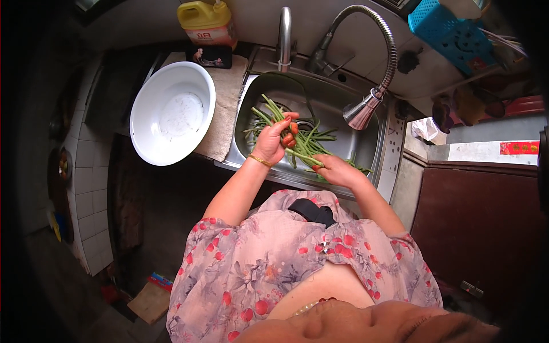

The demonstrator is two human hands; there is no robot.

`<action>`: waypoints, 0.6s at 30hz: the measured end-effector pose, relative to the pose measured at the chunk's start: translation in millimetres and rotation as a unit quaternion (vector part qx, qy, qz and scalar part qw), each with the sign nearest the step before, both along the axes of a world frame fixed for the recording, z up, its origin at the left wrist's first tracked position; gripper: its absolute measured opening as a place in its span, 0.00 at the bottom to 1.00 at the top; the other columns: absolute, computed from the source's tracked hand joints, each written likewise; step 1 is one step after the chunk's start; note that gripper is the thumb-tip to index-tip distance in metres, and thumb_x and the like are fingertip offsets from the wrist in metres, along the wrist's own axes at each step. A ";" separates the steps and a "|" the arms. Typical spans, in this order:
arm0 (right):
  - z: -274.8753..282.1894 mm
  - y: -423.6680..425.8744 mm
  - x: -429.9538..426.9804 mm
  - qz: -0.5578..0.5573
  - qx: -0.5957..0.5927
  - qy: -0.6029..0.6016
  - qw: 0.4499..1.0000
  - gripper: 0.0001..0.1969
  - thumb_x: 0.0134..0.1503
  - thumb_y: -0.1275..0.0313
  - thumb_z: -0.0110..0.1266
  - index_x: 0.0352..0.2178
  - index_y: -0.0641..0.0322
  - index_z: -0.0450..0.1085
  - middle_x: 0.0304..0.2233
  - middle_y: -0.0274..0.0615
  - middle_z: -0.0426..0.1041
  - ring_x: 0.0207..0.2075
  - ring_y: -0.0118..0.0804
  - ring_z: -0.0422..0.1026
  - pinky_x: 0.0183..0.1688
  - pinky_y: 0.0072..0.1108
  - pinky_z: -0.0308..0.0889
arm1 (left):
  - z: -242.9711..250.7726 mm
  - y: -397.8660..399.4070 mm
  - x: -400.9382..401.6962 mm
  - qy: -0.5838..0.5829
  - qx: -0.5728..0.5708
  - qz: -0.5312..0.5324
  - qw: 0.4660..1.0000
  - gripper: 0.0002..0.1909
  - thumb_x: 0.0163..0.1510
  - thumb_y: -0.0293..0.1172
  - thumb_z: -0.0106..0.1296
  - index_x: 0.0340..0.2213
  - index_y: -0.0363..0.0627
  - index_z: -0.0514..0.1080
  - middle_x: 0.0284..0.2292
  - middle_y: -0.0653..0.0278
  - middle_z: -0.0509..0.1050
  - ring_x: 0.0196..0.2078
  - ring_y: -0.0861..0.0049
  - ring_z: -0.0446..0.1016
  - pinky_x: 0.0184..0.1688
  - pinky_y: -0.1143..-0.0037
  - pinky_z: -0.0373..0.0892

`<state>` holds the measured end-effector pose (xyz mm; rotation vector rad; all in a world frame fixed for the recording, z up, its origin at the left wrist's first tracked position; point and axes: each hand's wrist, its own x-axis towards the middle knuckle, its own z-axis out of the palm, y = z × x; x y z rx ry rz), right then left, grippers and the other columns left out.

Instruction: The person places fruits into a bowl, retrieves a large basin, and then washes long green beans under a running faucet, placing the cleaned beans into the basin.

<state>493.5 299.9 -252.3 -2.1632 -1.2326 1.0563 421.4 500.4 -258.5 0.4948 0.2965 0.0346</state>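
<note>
My left hand (272, 139) is closed around a bundle of long green vegetable stalks (270, 107) above the stainless steel sink (274, 169). The upper ends stick out past its thumb and fingers. Lower down and to the right, my right hand (339, 170) pinches a pale green stalk (302, 156) between thumb and fingers. More loose green stalks (326, 136) lie in the basin below, near the drain, partly hidden by both hands. How many stalks each hand holds is unclear.
A white basin (150, 128) with small dark bits stands left of the sink, beside a cloth (221, 120). Behind are a yellow-capped detergent jug (206, 25) and a dark phone-like case (210, 57). A straight faucet (284, 38) and a flexible spray faucet (364, 111) overhang the sink.
</note>
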 end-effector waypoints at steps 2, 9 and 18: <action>-8.6 -5.1 -2.7 -0.095 0.154 0.067 0.981 0.15 0.52 0.73 0.42 0.43 0.60 0.61 0.31 0.41 0.69 0.31 0.36 0.67 0.37 0.23 0.62 | -4.1 2.9 -1.2 0.016 0.042 -0.002 0.999 0.10 0.52 0.31 0.42 0.36 0.42 0.66 0.21 0.68 0.68 0.17 0.87 0.59 0.20 0.86 0.56; 27.7 38.6 19.2 -0.243 0.033 0.164 0.956 0.18 0.51 0.71 0.43 0.46 0.60 0.57 0.28 0.42 0.69 0.30 0.30 0.68 0.34 0.21 0.63 | 0.2 -1.0 -7.9 0.035 0.169 -0.046 0.984 0.14 0.50 0.28 0.44 0.40 0.41 0.67 0.24 0.70 0.71 0.23 0.89 0.64 0.24 0.88 0.58; 16.2 61.5 -2.1 -0.130 0.035 0.078 0.988 0.25 0.43 0.76 0.39 0.47 0.64 0.56 0.38 0.61 0.66 0.41 0.54 0.65 0.46 0.31 0.59 | -2.2 -15.5 -16.4 0.063 0.160 -0.027 0.985 0.08 0.50 0.30 0.45 0.33 0.43 0.70 0.24 0.73 0.69 0.23 0.90 0.63 0.24 0.87 0.57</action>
